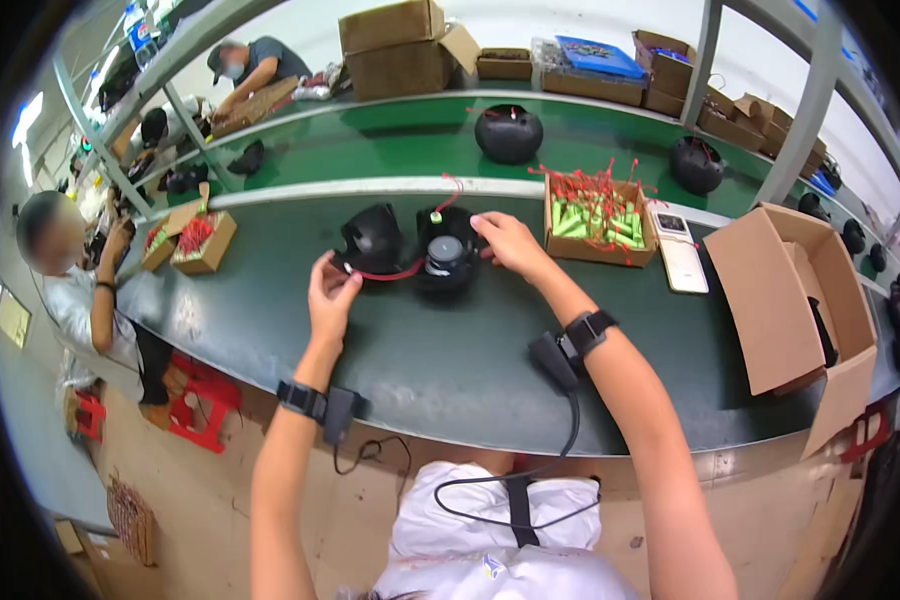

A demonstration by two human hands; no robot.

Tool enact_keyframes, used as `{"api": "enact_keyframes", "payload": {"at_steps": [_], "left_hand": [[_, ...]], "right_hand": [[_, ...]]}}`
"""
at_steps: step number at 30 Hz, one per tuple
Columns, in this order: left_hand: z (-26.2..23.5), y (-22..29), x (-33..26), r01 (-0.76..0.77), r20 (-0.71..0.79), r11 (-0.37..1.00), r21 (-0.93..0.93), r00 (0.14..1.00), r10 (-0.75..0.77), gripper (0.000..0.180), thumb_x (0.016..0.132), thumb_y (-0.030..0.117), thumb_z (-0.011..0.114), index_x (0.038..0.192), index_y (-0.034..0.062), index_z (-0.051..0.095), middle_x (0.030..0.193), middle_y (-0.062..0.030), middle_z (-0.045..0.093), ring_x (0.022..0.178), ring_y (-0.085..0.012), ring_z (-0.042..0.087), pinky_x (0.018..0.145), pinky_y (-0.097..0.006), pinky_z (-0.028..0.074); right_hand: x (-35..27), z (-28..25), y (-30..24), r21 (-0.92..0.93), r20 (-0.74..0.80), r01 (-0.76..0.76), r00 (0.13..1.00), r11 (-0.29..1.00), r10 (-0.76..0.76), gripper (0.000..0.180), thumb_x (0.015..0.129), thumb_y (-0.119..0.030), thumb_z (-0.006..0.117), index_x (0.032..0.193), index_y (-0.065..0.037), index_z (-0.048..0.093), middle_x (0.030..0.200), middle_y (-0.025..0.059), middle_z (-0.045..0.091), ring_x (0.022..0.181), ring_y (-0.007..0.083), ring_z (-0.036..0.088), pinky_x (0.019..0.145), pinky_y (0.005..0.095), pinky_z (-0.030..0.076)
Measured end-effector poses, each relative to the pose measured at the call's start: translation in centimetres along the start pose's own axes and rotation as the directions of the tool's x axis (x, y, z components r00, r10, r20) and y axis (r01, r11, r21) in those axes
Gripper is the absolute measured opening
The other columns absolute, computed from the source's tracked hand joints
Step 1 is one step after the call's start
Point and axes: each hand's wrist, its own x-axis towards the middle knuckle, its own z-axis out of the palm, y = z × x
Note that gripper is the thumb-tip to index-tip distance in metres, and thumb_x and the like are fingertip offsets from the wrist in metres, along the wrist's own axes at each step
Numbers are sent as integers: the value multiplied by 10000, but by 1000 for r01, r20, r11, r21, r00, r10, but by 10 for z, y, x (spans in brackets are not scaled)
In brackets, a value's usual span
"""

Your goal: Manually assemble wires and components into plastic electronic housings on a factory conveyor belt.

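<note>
Two black round shell halves lie on the green bench: one (pixel 372 238) on the left, and one (pixel 448 256) on the right with a grey disc in its middle and a small green cell on its rim. A red wire (pixel 390 273) runs between them. My left hand (pixel 332 293) pinches the left end of that wire, just below the left half. My right hand (pixel 506 243) holds the right edge of the right half. Both wrists wear black straps with cabled units.
A small carton (pixel 598 222) of green cells with red leads stands right of my hands, a white phone-like device (pixel 679 256) beside it, and a large open carton (pixel 790 290) at far right. Black round housings (pixel 508 133) ride the belt behind. Other people work at left.
</note>
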Motion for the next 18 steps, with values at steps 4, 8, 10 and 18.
{"api": "enact_keyframes", "payload": {"at_steps": [4, 8, 10, 18], "left_hand": [[-1, 1, -3, 41, -43, 996, 82, 998, -38, 516, 820, 118, 729, 1281, 42, 508, 1077, -75, 522, 913, -138, 552, 798, -264, 493], [6, 11, -4, 126, -12, 986, 114, 992, -125, 627, 800, 137, 761, 1309, -9, 426, 1104, -113, 525, 878, -151, 572, 785, -275, 501], [13, 24, 2, 200, 119, 980, -5, 973, -198, 804, 784, 101, 758, 1415, 16, 267, 1201, -153, 474, 970, -198, 598, 832, -324, 513], [-4, 61, -22, -7, 140, 992, 129, 990, -12, 661, 828, 93, 700, 1396, 25, 368, 1320, -165, 466, 1138, -249, 544, 893, -350, 495]], "right_hand": [[6, 13, -1, 3, -31, 65, 997, 998, -65, 494, 834, -336, 619, 1184, 12, 604, 790, 177, 683, 672, 227, 673, 685, 345, 524], [4, -6, -8, -206, 92, 126, 990, 970, -109, 422, 768, -207, 632, 1119, 18, 565, 669, 160, 652, 577, 225, 660, 595, 348, 517], [-6, -16, 7, -178, 91, 129, 989, 976, -114, 402, 766, -168, 629, 1114, -4, 510, 689, 138, 635, 598, 208, 652, 585, 351, 517], [-83, -32, 33, -181, -16, 157, 987, 971, -162, 606, 746, -120, 627, 1317, -11, 457, 1136, 187, 616, 1078, 302, 594, 942, 364, 448]]}}
